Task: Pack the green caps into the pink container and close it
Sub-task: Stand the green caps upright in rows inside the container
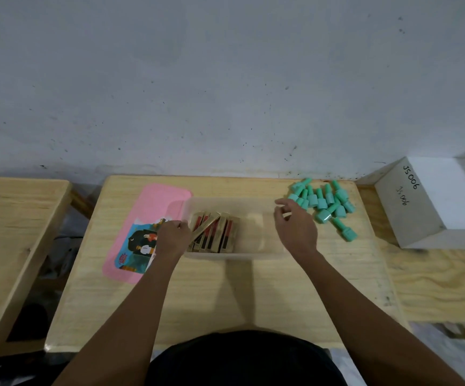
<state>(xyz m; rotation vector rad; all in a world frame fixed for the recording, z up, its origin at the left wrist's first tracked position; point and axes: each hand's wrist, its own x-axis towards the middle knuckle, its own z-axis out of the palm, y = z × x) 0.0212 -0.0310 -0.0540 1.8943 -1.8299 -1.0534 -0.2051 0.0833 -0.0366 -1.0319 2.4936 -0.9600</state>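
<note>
A translucent container (pixel 253 256) stands open mid-table, with several gold-and-red boxes (pixel 214 232) upright in its left half. Its pink lid (pixel 153 207) with a cartoon picture lies flat to the left. Several green caps (pixel 323 203) lie in a loose pile at the table's far right. My left hand (pixel 171 238) is at the container's left wall, fingers closed on a gold box that leans over. My right hand (pixel 295 225) hovers over the container's right end, fingers apart and empty, just left of the caps.
A white box (pixel 434 201) marked "JS006" sits on the adjoining table to the right. Another wooden table (pixel 11 232) stands to the left across a gap. A grey wall runs right behind the tables.
</note>
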